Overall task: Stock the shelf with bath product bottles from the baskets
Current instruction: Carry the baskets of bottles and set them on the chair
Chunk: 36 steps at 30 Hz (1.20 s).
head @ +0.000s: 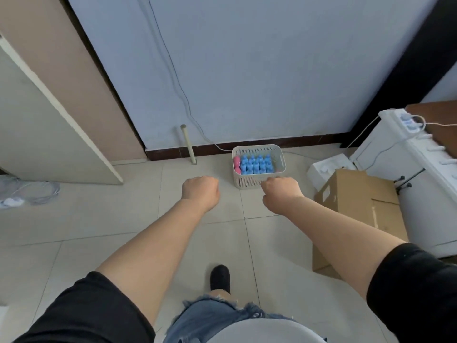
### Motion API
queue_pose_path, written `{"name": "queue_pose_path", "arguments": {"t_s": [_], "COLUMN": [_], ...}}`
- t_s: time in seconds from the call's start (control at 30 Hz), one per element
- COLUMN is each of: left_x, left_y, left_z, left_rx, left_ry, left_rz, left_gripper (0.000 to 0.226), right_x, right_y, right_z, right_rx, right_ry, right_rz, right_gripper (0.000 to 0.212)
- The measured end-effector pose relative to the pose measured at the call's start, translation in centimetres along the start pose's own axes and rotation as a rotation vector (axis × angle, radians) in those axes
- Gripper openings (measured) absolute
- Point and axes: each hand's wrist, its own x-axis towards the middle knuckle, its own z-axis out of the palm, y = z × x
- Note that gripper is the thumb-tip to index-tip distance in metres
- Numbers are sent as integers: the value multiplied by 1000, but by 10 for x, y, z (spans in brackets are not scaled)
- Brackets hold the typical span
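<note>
Seen from the head camera, a person in a black short-sleeved top and frayed denim shorts stands on a pale tiled floor, both bare arms stretched forward and down. The left hand hangs over the tiles with its fingers curled under into a fist, the grip narrow and holding nothing. The right hand is curled the same way, just at the near wall of a white slotted basket; whether its fingers touch the rim cannot be told, and nothing shows in its grip.

The basket sits on the floor against the dark baseboard of a pale blue wall. Inside it stand rows of blue bottles, packed close and upright, with pink bottles at the basket's left end.

A thin cable runs down the wall to the floor behind the basket. A short pale pipe rises from the tiles to the basket's left. Right of the basket a brown cardboard box rests beside a white cabinet that carries a white power strip. One black shoe shows on the tiles below the hands.
</note>
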Motion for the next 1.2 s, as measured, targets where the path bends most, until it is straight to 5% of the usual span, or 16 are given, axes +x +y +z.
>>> {"name": "queue_pose_path", "arguments": {"t_s": [0.43, 0.7, 1.2], "left_x": [241, 385, 569], "left_y": [-18, 22, 37], "left_z": [-22, -14, 83], "left_rx": [45, -12, -237], "left_ry": [-127, -217, -396], "left_rz": [32, -90, -348], "left_gripper": [28, 25, 23], "right_x": [203, 334, 518], "right_y": [109, 207, 318], "right_z": [-18, -5, 105], "right_rx": [30, 64, 314], "right_ry": [-52, -136, -336], "right_rz": [124, 14, 155], "right_gripper": [17, 17, 20]}}
